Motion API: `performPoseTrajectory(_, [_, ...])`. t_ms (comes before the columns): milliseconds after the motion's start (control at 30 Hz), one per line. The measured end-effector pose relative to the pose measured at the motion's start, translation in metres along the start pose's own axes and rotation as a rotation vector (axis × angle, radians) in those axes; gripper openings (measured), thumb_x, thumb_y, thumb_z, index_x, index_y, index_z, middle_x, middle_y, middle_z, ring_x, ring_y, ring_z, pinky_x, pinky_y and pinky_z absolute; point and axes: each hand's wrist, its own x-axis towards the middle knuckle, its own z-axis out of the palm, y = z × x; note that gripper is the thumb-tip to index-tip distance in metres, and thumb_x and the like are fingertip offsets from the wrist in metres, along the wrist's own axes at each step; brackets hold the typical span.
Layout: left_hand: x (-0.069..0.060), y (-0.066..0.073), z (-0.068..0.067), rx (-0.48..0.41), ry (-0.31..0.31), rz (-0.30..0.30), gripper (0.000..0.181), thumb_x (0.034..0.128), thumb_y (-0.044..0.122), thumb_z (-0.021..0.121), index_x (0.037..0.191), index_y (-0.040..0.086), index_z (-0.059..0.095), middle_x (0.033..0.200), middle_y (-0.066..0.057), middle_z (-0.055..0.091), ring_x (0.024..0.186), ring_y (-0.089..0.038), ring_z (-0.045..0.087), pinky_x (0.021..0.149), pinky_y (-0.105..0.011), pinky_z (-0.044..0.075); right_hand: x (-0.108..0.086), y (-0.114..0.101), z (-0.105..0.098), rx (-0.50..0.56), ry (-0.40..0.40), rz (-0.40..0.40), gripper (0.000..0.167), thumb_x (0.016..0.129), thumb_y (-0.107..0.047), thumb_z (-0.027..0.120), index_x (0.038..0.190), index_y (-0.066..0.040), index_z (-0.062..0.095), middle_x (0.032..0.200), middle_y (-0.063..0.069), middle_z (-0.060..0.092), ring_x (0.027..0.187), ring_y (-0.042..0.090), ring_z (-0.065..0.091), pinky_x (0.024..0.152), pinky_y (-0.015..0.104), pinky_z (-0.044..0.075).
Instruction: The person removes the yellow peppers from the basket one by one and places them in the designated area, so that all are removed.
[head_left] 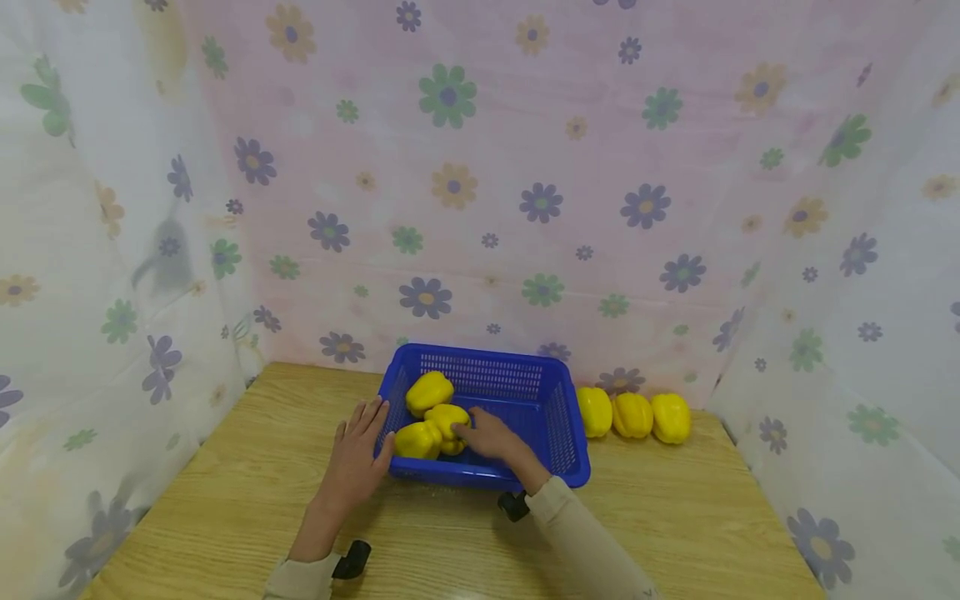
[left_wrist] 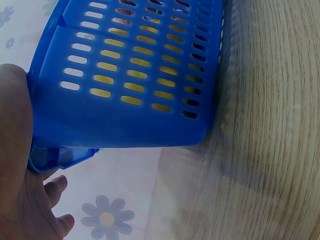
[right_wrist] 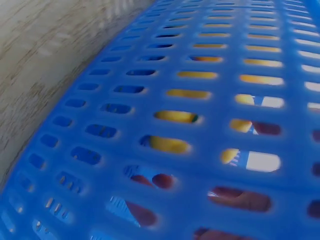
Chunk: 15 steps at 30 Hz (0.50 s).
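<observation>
A blue plastic basket (head_left: 480, 478) with slotted walls stands on the table. Inside, toward its left end, are three yellow bell peppers: one at the back (head_left: 430, 393), one in the middle (head_left: 446, 416) and one at the front (head_left: 417, 441). My right hand (head_left: 491, 435) reaches over the front rim and grips the middle pepper from its right side. In the right wrist view the basket wall (right_wrist: 200, 130) covers most of that hand. My left hand (head_left: 358, 454) rests on the left rim with fingers extended, the slotted side wall (left_wrist: 125, 120) below it.
Three more yellow bell peppers, left (head_left: 596, 412), middle (head_left: 632, 415) and right (head_left: 671, 418), sit in a row just right of the basket. The wooden table (head_left: 660, 525) ends at a flowered curtain (head_left: 495, 167) behind and on both sides.
</observation>
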Motion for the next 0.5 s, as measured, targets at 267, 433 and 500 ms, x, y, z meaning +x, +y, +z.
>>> performPoseTrajectory(267, [0.0010,-0.0002,0.0002,-0.009,-0.012,0.001,0.057,0.1068,0.025,0.050,0.156,-0.001,0.037,0.164,-0.019,0.032,0.152,-0.046,0.022,0.117,-0.073,0.015,-0.0010,-0.0019,0.0022,-0.027,-0.022,0.019,0.068,0.107,-0.043,0.048,0.147,0.010,0.039,0.133,0.026,0.058,0.118,0.037,0.059,0.101,0.056,0.048])
performPoseTrajectory(433, [0.0008,-0.0014,-0.0004,-0.007,-0.020,-0.002,0.057,0.1070,0.025,0.050,0.156,0.000,0.037,0.164,-0.019,0.031,0.153,-0.045,0.021,0.117,-0.073,0.015,-0.0013,-0.0026,0.0031,-0.024,-0.027,0.021,0.066,0.106,-0.043,0.050,0.144,0.011,0.042,0.117,0.021,0.061,0.103,0.031,0.058,0.094,0.053,0.050])
performPoseTrajectory(500, [0.0003,-0.0014,-0.0004,-0.012,-0.022,-0.002,0.057,0.1069,0.025,0.050,0.156,0.000,0.038,0.164,-0.018,0.031,0.153,-0.045,0.021,0.117,-0.073,0.014,-0.0008,-0.0017,0.0037,-0.019,-0.033,0.028,0.066,0.106,-0.043,0.050,0.144,0.011,0.042,0.109,0.018,0.060,0.097,0.029,0.057,0.089,0.050,0.049])
